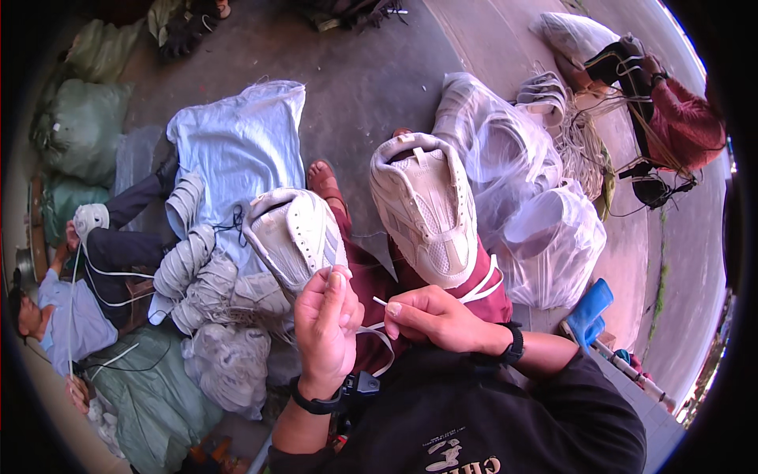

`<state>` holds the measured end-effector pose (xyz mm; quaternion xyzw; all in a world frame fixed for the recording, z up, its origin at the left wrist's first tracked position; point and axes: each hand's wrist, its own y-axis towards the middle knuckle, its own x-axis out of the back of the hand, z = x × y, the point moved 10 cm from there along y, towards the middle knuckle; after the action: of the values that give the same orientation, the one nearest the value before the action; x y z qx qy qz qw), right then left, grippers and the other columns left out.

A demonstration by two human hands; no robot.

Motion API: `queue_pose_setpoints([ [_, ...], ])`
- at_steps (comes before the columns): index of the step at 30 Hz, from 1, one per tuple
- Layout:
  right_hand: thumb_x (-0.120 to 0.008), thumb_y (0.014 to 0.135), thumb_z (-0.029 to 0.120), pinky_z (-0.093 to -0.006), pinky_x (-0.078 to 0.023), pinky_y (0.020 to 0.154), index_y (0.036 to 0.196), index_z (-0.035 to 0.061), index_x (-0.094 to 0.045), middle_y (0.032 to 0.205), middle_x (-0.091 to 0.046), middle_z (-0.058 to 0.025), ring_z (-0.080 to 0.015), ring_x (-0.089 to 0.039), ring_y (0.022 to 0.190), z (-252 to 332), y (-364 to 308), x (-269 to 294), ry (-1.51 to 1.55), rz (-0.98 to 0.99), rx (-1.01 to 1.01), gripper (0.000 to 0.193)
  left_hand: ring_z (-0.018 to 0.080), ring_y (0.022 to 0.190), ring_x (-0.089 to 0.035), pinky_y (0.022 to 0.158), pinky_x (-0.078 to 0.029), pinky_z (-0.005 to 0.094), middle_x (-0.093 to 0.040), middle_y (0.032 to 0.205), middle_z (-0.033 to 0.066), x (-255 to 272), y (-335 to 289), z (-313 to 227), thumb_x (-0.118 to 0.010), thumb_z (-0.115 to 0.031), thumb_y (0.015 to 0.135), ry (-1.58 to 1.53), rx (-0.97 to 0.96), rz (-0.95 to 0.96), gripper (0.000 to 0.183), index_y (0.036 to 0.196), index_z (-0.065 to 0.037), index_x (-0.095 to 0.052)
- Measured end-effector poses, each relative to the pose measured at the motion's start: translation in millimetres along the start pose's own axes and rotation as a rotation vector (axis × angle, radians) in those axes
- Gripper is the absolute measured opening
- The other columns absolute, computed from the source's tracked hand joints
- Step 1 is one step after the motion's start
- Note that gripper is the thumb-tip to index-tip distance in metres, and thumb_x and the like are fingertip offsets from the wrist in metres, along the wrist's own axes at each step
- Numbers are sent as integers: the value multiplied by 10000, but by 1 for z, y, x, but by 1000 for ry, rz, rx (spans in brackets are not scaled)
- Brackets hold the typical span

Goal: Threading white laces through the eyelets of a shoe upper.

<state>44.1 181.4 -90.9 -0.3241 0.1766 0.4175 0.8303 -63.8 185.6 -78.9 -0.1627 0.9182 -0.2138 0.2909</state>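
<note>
My right hand pinches a white shoelace, its stiff tip poking out past the thumb and pointing left. Beside it, my left hand is raised with thumb and fingertips pressed together; whatever they hold is too small to make out. Part of the lace loops between the two hands over my lap, and more of it lies on my right thigh. One white and grey sneaker upper rests on my right knee, unlaced, toe toward me. Another sneaker upper sits on my left leg, just beyond the left hand.
Stacked uppers lie at my left near a pale blue sack. Plastic-wrapped uppers stand at right, beside bundled laces. A person works at left; another sits far right. Green sacks line the left.
</note>
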Motion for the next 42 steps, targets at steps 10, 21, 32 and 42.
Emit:
queue_pose_setpoints([
  [10,-437,1034,329,-238,-279,525,809,39,-604,604,-379,61,-39,-322,577,0,-6,7,-68,22,-71,403,37,530,-363,494,-301,178,-535,737,13,-22,70,-36,-479,-127,994,-174,-17,55,290,1241,3,-556],
  [21,-433,1037,315,-247,-351,613,813,30,-591,679,-454,35,-60,-383,654,13,-3,22,-60,36,-55,396,66,531,-376,520,-312,225,-512,726,18,-39,92,-23,-399,-236,1041,-268,70,100,251,1071,-31,-541],
  [32,-435,1037,314,-252,-336,600,820,36,-598,660,-424,32,-60,-366,642,17,-1,29,-105,45,-39,389,66,499,-370,495,-304,216,-498,666,14,-46,97,-20,-407,-332,1044,-290,67,125,320,842,-109,-516],
  [42,-439,1036,308,-253,-327,585,819,36,-598,649,-420,32,-59,-361,631,17,-2,31,-115,48,-27,382,64,508,-370,500,-313,212,-594,751,66,-41,100,-16,-432,-347,1033,-252,85,57,350,976,-40,-591],
])
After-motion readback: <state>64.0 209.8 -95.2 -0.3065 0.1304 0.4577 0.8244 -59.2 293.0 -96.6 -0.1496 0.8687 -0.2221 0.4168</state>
